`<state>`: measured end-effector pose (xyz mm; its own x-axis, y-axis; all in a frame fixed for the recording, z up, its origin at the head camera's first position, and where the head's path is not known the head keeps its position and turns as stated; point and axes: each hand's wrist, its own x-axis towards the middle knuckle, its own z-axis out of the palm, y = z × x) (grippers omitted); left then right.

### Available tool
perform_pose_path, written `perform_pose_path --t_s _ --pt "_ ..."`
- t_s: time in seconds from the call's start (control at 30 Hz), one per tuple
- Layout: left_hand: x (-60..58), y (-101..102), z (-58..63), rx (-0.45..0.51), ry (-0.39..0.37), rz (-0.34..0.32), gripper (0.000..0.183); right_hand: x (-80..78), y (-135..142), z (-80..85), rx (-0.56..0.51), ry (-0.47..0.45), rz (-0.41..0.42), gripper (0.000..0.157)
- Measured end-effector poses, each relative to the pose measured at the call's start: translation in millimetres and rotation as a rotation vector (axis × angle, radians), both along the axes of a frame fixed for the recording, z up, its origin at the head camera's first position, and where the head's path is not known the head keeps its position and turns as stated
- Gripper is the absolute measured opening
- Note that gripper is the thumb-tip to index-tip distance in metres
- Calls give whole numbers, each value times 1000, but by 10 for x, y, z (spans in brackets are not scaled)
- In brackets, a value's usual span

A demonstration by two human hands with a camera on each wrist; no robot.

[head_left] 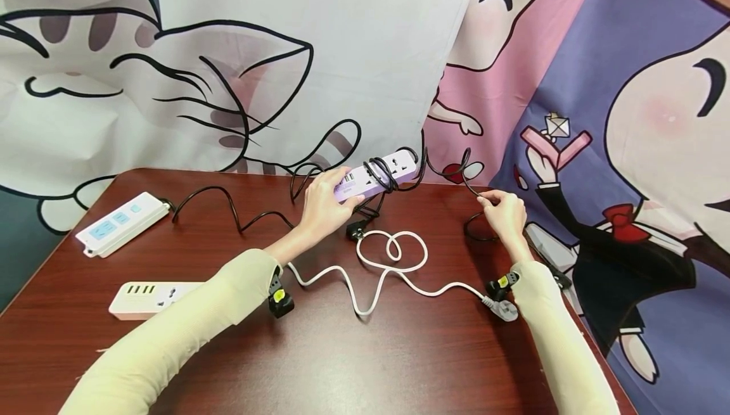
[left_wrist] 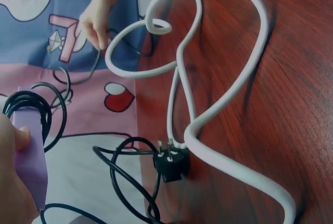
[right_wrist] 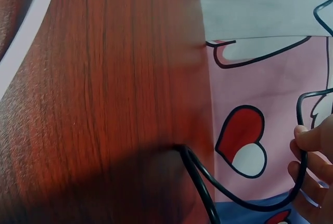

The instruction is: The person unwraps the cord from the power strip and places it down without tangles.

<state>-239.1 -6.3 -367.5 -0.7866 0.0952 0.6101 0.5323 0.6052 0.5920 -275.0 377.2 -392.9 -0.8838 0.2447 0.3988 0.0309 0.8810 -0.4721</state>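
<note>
My left hand [head_left: 324, 204] grips the near end of a purple-and-white power strip [head_left: 403, 163], held tilted toward the back of the table. Several turns of black cord [head_left: 381, 173] wrap around the strip's middle. Off to the right, my right hand [head_left: 505, 213] pinches a black cord [right_wrist: 263, 208] between thumb and fingers, with a slack loop of it hanging below. A black plug [left_wrist: 171, 164] with its prongs showing lies beneath the strip, beside a looped white cord [left_wrist: 237, 169].
A white power strip with blue sockets [head_left: 122, 225] lies at the back left, its black cord running toward the middle. Another white strip [head_left: 153, 298] is partly hidden by my left sleeve. A pale grey plug [head_left: 504, 310] lies near my right wrist. Behind the table hangs a cartoon cloth [head_left: 365, 54].
</note>
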Motion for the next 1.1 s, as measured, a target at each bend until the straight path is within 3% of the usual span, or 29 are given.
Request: perform_pose_path --t_s 0.23,0.63,1.1 --pt "45 76 21 6 -19 -38 51 -141 -90 14 58 -61 -1 19" --pt "104 232 -6 6 -160 -87 54 -295 -401 102 126 -102 57 21" --pt "122 397 -28 -21 -198 -135 54 -301 -517 174 48 -91 92 21"
